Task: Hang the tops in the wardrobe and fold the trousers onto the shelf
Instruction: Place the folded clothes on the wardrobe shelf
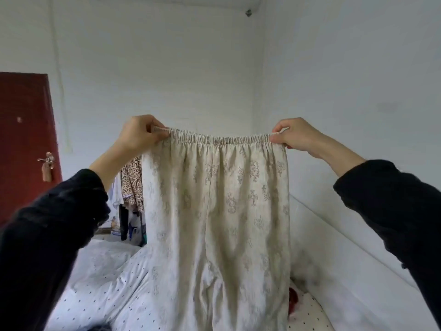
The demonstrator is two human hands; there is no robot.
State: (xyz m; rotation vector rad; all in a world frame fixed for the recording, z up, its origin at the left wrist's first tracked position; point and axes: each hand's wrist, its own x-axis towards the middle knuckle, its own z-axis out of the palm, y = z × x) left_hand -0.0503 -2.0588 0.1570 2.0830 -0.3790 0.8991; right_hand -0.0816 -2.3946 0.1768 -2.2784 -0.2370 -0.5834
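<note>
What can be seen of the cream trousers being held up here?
The cream trousers are of thin, slightly shiny-looking fabric with a faint cross-like pattern and a gathered elastic waistband. They hang upright with the waistband stretched wide, the left hand gripping one end and the right hand pinching the other. The two legs drop side by side over the dotted bedding; their hems run out of view.

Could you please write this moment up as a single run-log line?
step: trousers held up by waistband | left hand: pinches left end | right hand: pinches right end | legs: hanging over bed | fold: not yet
</note>
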